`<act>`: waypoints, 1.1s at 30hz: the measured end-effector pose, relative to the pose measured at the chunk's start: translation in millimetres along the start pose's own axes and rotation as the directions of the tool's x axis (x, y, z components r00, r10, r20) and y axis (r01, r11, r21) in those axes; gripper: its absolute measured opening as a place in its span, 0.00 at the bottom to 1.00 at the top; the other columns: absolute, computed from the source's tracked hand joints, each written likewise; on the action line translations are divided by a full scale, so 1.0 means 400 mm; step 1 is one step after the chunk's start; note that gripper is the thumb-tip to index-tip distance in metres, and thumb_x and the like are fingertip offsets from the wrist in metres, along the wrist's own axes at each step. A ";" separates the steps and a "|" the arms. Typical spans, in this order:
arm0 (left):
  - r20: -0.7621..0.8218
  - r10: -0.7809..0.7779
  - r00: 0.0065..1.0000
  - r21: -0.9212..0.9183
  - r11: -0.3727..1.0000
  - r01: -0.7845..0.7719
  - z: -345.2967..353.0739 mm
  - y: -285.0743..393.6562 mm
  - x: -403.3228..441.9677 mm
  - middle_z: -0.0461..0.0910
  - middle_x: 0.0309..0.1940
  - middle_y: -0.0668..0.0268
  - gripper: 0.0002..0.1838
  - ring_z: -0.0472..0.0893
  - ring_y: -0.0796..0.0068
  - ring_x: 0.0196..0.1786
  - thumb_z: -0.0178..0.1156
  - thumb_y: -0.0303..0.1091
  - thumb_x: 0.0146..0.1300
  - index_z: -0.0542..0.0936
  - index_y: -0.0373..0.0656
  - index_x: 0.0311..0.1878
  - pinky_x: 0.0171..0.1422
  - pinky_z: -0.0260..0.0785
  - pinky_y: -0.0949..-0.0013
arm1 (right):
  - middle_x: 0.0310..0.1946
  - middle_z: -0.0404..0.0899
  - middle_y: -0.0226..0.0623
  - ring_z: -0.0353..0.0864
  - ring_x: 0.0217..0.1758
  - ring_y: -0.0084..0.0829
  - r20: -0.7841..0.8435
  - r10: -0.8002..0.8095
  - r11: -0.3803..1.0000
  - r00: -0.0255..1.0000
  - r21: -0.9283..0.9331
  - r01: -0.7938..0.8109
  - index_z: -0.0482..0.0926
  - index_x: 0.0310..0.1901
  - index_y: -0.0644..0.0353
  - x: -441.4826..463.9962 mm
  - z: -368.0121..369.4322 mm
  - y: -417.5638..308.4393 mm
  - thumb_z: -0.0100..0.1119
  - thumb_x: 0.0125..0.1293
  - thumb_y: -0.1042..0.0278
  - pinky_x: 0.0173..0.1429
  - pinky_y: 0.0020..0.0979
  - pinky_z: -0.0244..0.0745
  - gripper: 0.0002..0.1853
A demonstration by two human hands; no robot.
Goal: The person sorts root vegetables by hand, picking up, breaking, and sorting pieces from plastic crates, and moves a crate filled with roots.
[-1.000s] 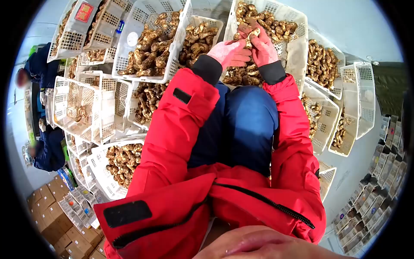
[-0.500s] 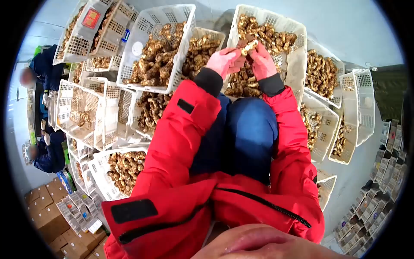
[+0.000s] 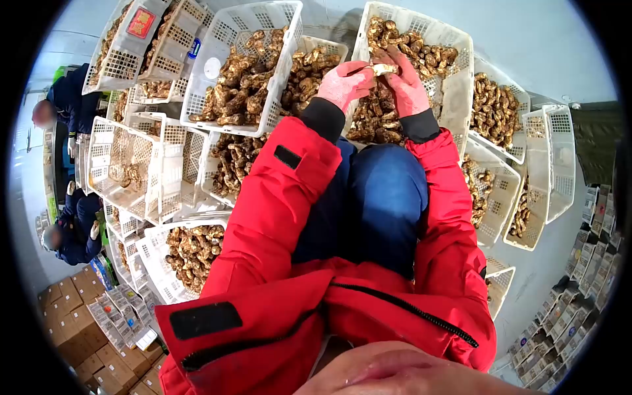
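Over a white plastic crate [image 3: 454,108] of brown-and-cream mushrooms [image 3: 376,108], my two hands meet. A pale mushroom [image 3: 384,69] lies between them, roughly level. My left hand [image 3: 343,85] pinches its left end with closed fingers. Around its right side are the fingers of my right hand [image 3: 408,85], partly bent, with their tips darkened by dirt. The hands hide part of this mushroom. Just left of my left hand, more mushrooms [image 3: 309,72] fill a neighbouring crate.
A large crate [image 3: 291,46] of mushrooms stands at the left, beside stacked crates [image 3: 125,155]. More mushroom crates [image 3: 494,197] line the right. Two people in dark clothes [image 3: 79,227] sit at the far left, above cardboard boxes [image 3: 72,309]. My knees [image 3: 388,191] are close to the middle crate.
The mushroom between my hands has turned to lie more level, its pale side showing. My right fingers have shifted up and over. The view has moved slightly.
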State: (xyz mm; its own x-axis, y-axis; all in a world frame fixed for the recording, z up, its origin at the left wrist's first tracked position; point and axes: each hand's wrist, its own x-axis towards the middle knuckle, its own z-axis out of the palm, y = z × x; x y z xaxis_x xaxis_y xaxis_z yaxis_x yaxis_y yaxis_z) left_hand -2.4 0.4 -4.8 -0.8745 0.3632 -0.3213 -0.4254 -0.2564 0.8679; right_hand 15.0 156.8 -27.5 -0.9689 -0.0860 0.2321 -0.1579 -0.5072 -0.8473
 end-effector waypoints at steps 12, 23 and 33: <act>0.013 0.073 0.997 -0.013 0.997 -0.073 -0.016 -0.005 -0.001 0.75 0.42 0.64 0.19 0.75 0.74 0.44 0.56 0.32 0.55 0.69 0.39 0.51 0.47 0.66 0.70 | 0.48 0.72 0.34 0.70 0.46 0.20 -0.114 0.036 0.932 0.993 -0.355 -0.075 0.68 0.53 0.64 -0.019 -0.014 0.006 0.49 0.57 0.75 0.47 0.19 0.64 0.20; -0.081 0.009 0.997 0.023 1.000 -0.007 -0.021 -0.006 0.010 0.74 0.43 0.55 0.20 0.74 0.64 0.45 0.49 0.42 0.61 0.68 0.37 0.50 0.50 0.65 0.65 | 0.26 0.69 0.30 0.68 0.25 0.23 -0.334 0.200 0.980 0.921 0.062 -0.191 0.71 0.43 0.65 -0.030 -0.064 0.063 0.51 0.60 0.68 0.30 0.25 0.66 0.12; -0.099 0.045 0.994 0.004 0.999 -0.045 -0.027 -0.014 0.016 0.74 0.43 0.55 0.19 0.75 0.64 0.43 0.49 0.39 0.61 0.68 0.37 0.51 0.48 0.67 0.67 | 0.29 0.75 0.42 0.71 0.23 0.26 -0.339 0.302 0.949 0.891 0.198 -0.247 0.71 0.39 0.63 -0.045 -0.081 0.084 0.53 0.58 0.67 0.27 0.24 0.68 0.11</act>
State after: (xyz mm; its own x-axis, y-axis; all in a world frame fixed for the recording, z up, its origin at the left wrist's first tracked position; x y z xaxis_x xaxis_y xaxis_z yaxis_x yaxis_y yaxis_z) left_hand -8.1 -5.5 -15.5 -0.9118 0.2604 -0.3176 -0.3844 -0.2689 0.8831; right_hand 20.8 169.2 -75.5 -0.9755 0.0607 -0.2113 0.1269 -0.6294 -0.7667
